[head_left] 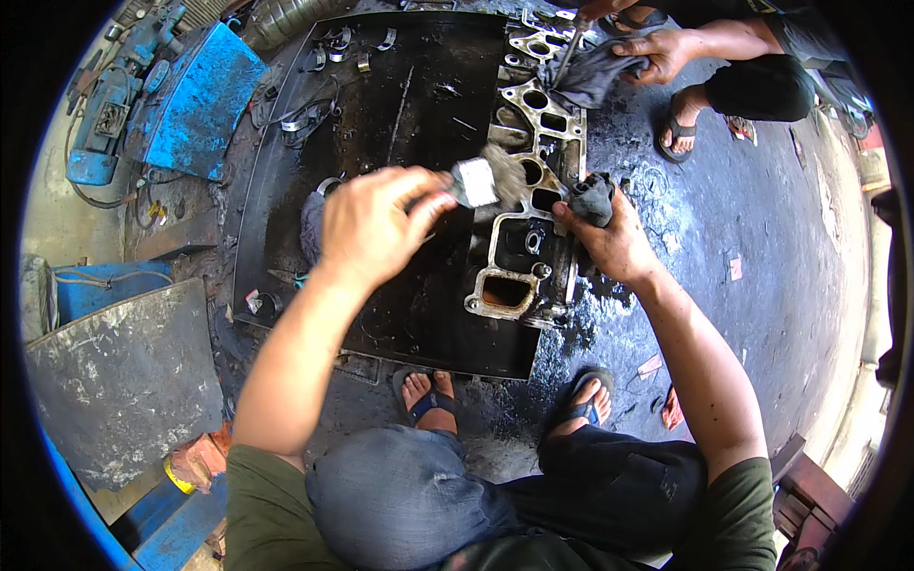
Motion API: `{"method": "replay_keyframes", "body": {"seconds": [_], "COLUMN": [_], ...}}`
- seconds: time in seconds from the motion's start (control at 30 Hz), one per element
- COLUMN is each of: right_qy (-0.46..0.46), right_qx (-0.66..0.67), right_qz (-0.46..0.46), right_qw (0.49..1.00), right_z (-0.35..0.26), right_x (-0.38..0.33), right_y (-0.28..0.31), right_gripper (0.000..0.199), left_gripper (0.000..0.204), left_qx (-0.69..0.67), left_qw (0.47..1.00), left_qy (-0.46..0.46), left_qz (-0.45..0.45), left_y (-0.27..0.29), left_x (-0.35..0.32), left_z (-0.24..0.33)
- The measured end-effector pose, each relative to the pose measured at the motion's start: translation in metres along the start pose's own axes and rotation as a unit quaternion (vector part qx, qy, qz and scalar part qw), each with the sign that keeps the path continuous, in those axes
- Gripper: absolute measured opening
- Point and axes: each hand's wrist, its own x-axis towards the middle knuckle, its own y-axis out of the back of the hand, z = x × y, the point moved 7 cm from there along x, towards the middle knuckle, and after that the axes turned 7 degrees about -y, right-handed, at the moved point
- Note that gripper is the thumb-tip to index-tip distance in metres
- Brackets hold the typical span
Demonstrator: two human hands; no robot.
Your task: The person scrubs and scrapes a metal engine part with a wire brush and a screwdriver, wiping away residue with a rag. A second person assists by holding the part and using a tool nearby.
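In my left hand [376, 219] is a flat paintbrush [476, 183], pinched at its handle end, with its worn bristles pointing right over a long metal engine part [519, 228]. My right hand [619, 243] is closed on a small blackened lump [592, 200] at the engine part's right edge; whether it is a metal piece or a bunched rag, I cannot tell. Several round and squarish openings run along the engine part's oily face. A black metal tray [419, 105] lies beneath and left of it.
Across from me, another person's hand [662, 52] holds a dark rag [595, 71] over the engine part's far end. Bearing shells [338, 40] lie on the tray. A blue machine [205, 100] stands at the far left; my sandalled feet [433, 400] are near the tray's front edge.
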Motion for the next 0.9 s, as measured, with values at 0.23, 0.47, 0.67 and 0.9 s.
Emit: {"method": "replay_keyframes", "body": {"seconds": [0.23, 0.47, 0.67, 0.9], "right_qy": [-0.02, -0.009, -0.002, 0.048], "right_qx": [0.043, 0.048, 0.018, -0.038], "right_qz": [-0.028, -0.03, -0.019, 0.027], "right_qw": [0.998, 0.998, 1.0, 0.998], "right_z": [0.001, 0.004, 0.003, -0.003], "right_x": [0.001, 0.004, 0.004, 0.001], "right_y": [-0.003, -0.002, 0.0, 0.004], "right_gripper": [0.035, 0.035, 0.038, 0.031], "left_gripper": [0.021, 0.02, 0.026, 0.037], "left_qx": [0.002, -0.228, -0.159, 0.126], "left_qw": [0.993, 0.958, 0.911, 0.978], "left_qy": [0.119, 0.172, 0.345, 0.163], "left_qz": [0.009, 0.039, -0.157, -0.025], "left_y": [-0.013, -0.073, -0.142, -0.129], "left_x": [-0.015, -0.074, -0.23, -0.217], "left_z": [-0.045, -0.069, -0.076, -0.094]}}
